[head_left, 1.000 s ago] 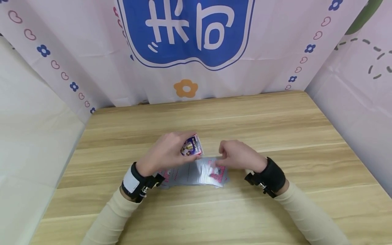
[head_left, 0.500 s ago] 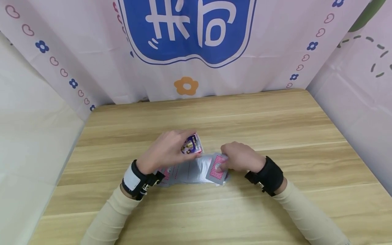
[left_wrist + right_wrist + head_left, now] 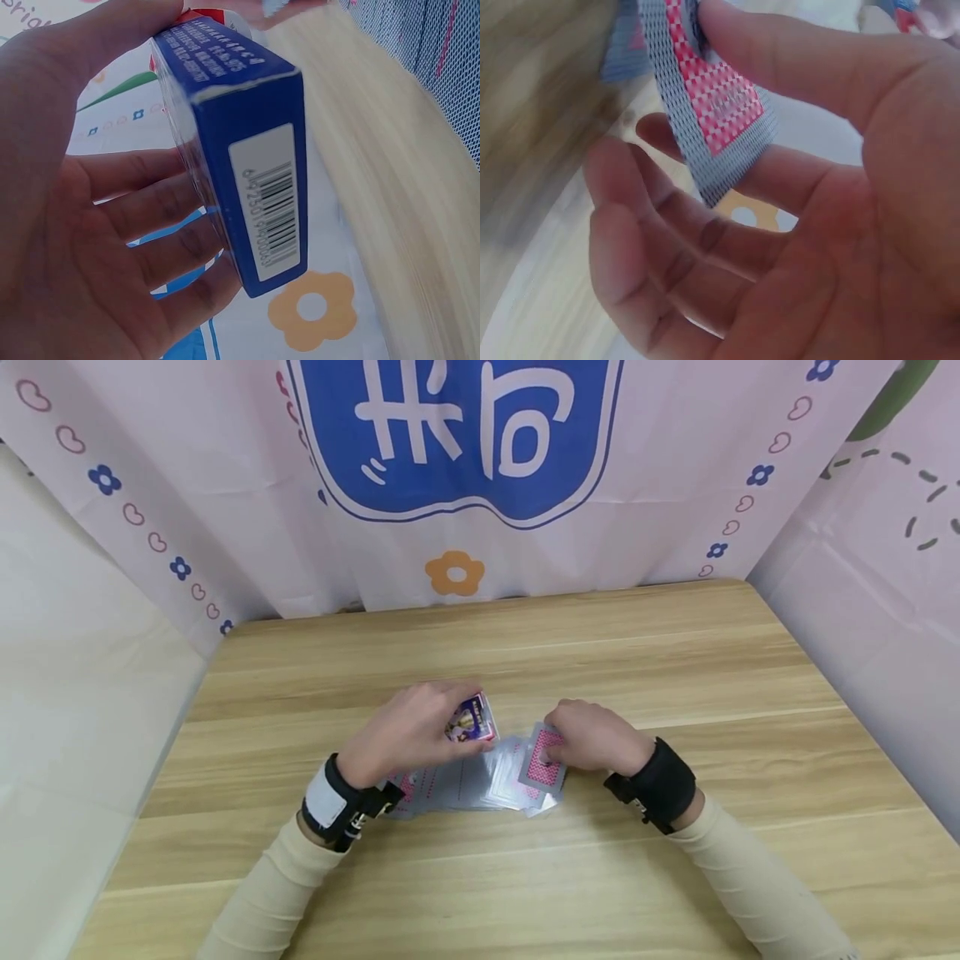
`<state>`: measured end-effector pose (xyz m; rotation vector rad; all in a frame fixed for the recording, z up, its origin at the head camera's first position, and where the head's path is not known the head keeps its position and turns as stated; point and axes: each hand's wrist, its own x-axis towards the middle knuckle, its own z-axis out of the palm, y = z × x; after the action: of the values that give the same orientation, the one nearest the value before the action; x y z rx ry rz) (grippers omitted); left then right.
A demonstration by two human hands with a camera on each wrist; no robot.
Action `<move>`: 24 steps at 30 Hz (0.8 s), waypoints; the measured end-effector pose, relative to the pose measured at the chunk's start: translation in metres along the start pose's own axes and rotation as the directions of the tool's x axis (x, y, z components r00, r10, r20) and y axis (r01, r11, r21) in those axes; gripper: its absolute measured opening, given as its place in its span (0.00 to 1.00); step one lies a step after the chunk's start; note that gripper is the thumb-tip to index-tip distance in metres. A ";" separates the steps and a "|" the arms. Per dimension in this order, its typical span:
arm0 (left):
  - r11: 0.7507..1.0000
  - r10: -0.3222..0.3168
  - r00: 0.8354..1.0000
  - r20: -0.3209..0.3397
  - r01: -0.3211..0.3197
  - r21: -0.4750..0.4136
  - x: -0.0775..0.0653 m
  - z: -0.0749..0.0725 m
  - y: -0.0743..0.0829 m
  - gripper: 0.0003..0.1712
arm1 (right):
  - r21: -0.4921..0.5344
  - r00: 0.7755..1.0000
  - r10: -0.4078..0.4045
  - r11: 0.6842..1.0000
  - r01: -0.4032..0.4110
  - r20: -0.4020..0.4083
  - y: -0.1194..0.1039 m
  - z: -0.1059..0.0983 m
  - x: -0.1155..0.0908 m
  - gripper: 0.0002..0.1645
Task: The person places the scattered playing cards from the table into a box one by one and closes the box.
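Note:
My left hand (image 3: 411, 727) grips a card box (image 3: 469, 720) between thumb and fingers over the left part of the cards. Its blue end with a barcode label (image 3: 268, 202) faces the left wrist camera. My right hand (image 3: 600, 739) pinches a playing card (image 3: 543, 762), its red-checked back with a grey border facing up. The thumb lies on that back in the right wrist view, with the forefinger behind the card (image 3: 720, 112). Below both hands, a row of spread playing cards (image 3: 457, 785) lies on the table, its left end partly hidden by the left hand and wrist.
The wood-grain table (image 3: 480, 885) reaches back to a white curtain (image 3: 240, 543) with a blue emblem and an orange flower. Pale cloth walls stand at its left and right sides. Each wrist wears a black strap (image 3: 663, 785) with a small camera.
The right hand has come to pinch a card at the right end of the row and raised it slightly, up and to the right. The left hand keeps its hold on the box, nearly still.

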<state>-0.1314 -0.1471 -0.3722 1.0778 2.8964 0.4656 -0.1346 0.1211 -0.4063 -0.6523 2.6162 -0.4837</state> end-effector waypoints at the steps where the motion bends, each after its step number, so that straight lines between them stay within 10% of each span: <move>1: 1.000 -0.001 1.000 0.001 0.001 0.000 0.000 0.000 0.000 0.37 | 0.007 1.000 -0.008 1.000 0.008 -0.001 0.001 0.000 0.000 0.13; 6: 1.000 -0.006 1.000 0.017 0.007 -0.014 0.001 0.001 0.000 0.37 | 0.249 0.991 -0.128 0.960 0.130 -0.024 0.006 -0.011 -0.003 0.09; 16: 0.999 0.018 1.000 0.020 -0.017 -0.028 0.003 -0.003 -0.001 0.38 | 0.748 0.980 0.054 0.654 0.112 -0.193 -0.002 -0.026 -0.010 0.13; 24: 0.997 0.047 0.999 -0.011 -0.047 -0.056 -0.001 -0.002 0.004 0.38 | 0.752 0.955 0.075 0.636 0.176 -0.287 -0.012 -0.008 -0.003 0.12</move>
<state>-0.1286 -0.1453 -0.3696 1.1410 2.8530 0.5510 -0.1315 0.1144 -0.3937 -0.3597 2.2717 -1.7178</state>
